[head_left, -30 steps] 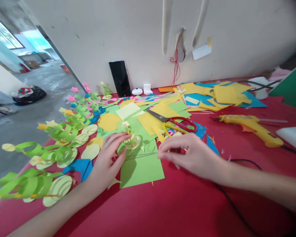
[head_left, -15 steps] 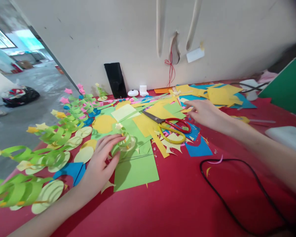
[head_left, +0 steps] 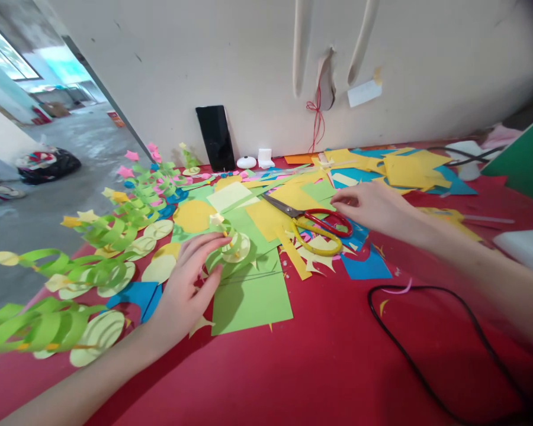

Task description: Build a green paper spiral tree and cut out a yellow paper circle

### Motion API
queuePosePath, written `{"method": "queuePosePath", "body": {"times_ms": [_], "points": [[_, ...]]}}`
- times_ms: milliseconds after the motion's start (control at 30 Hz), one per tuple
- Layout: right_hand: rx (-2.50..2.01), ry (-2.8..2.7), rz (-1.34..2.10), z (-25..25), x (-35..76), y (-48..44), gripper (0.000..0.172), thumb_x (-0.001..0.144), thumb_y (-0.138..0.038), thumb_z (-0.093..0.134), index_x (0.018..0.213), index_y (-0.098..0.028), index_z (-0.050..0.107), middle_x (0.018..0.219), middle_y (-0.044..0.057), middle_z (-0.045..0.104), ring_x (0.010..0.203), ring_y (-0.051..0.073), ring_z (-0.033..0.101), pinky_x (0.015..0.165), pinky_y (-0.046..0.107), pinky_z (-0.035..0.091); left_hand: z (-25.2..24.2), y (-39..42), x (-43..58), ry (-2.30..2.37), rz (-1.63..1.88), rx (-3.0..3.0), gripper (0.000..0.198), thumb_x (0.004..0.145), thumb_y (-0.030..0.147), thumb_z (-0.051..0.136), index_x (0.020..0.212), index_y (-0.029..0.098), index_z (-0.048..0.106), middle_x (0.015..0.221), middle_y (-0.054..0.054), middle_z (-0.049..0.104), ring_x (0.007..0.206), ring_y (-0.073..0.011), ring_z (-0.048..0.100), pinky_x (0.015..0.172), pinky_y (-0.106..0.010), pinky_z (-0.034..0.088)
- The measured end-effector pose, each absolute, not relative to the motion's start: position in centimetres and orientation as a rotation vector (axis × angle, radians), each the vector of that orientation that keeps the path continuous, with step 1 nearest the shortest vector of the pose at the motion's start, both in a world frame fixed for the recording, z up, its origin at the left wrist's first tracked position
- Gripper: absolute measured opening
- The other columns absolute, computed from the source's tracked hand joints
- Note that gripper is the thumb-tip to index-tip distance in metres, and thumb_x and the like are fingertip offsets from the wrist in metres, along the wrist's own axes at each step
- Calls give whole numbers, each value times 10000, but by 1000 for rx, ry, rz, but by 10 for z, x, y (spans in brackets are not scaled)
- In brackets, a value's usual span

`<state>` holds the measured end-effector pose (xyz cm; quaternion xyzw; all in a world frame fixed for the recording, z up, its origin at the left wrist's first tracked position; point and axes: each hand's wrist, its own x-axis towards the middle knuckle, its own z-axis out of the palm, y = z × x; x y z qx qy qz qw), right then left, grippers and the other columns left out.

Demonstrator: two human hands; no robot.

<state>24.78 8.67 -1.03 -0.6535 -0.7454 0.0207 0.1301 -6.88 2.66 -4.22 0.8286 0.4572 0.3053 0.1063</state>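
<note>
The little paper tree [head_left: 233, 244] stood near the middle of the tabletop [head_left: 320, 361], on top of green paper [head_left: 254, 305]; it had a pale star [head_left: 217, 220] at its tip and a round, pale bottom; the left hand [head_left: 193, 275] was right by its left side, with the thumb and fingers spread apart and a bit bent; I could not tell if the fingertips touched the tree.

To the right of the tree lay a pair of scissors [head_left: 298, 217], with one red handle and one yellow handle; the right hand [head_left: 377, 203] was just past the red handle; its fingers were curled in near the thumb, and I could not tell if they pinched anything.

A blue paper scrap [head_left: 368, 264] lay below that hand; the yellow glue gun [head_left: 453, 219] was partly behind the right arm, and a black cord [head_left: 420, 288] looped nearer the front; on the left were lots of curly green paper trees [head_left: 57, 325]; at the back, a black phone [head_left: 217, 139] leaned on the wall [head_left: 249, 53].
</note>
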Motion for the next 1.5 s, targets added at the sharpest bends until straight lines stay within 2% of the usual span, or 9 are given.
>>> {"method": "queuePosePath", "body": {"times_ms": [267, 400, 567, 733, 900, 1033, 1267, 1367, 1500], "points": [[-1852, -2203, 137, -9, 242, 83, 223, 750, -285, 491, 827, -207, 685, 715, 26, 681, 680, 203, 608, 534, 268, 394, -37, 23, -70, 1192, 889, 2410, 311, 854, 108, 392, 1129, 234, 463, 1154, -63, 458, 1151, -209, 390, 960, -364, 353], [-1725, -2250, 238, -3, 230, 71, 201, 770, -288, 508, 820, -207, 684, 754, 6, 682, 663, 157, 601, 563, 243, 408, -34, 11, -67, 1092, 846, 2418, 341, 851, 80, 390, 1141, 249, 450, 1166, -49, 449, 1159, -196, 371, 997, -362, 305], [-1269, -2467, 576, -2, 206, 43, 192, 792, -194, 510, 860, -220, 688, 759, -28, 691, 648, 103, 606, 604, 190, 426, -32, -5, -59, 934, 646, 2476, 443, 821, 38, 385, 1196, 274, 404, 1164, -26, 458, 1188, -174, 312, 987, -301, 331], [-983, -2701, 718, -13, 191, 29, 265, 817, -147, 478, 976, -249, 663, 879, -12, 693, 783, 133, 621, 704, 222, 422, -32, -5, -57, 915, 545, 2442, 426, 830, 46, 392, 1169, 301, 427, 1186, -12, 465, 1179, -172, 335, 968, -304, 361], [-1024, -2791, 646, -20, 187, 27, 204, 823, -182, 480, 870, -246, 668, 759, -2, 679, 660, 126, 593, 608, 227, 396, -31, -4, -58, 930, 605, 2434, 389, 825, 50, 411, 1116, 299, 480, 1164, -16, 495, 1181, -192, 353, 940, -319, 394], [-988, -2833, 649, -20, 187, 26, 195, 834, -177, 459, 826, -235, 646, 708, -21, 653, 573, 105, 546, 546, 222, 370, -31, -5, -59, 919, 640, 2409, 367, 830, 63, 416, 1098, 299, 500, 1141, -2, 521, 1189, -172, 352, 953, -298, 384], [-553, -2824, 436, -20, 186, 27, 241, 856, -127, 423, 888, -142, 661, 996, 70, 617, 908, 175, 527, 771, 286, 404, -32, -2, -59, 913, 678, 2347, 320, 828, 74, 437, 1027, 293, 559, 1057, 10, 593, 1124, -167, 442, 938, -306, 408], [-488, -2835, 472, -21, 186, 27, 236, 851, -109, 428, 911, -128, 656, 1019, 65, 618, 951, 175, 515, 845, 294, 385, -31, -2, -59, 921, 702, 2350, 319, 827, 67, 429, 1010, 287, 570, 1031, 2, 614, 1100, -176, 469, 906, -320, 432], [-495, -2885, 519, -23, 185, 26, 246, 847, -92, 421, 932, -135, 649, 1003, 57, 622, 927, 167, 522, 834, 293, 393, -31, -2, -59, 929, 718, 2360, 303, 827, 79, 434, 1003, 279, 577, 1021, -17, 622, 1084, -203, 486, 866, -353, 454]]}}
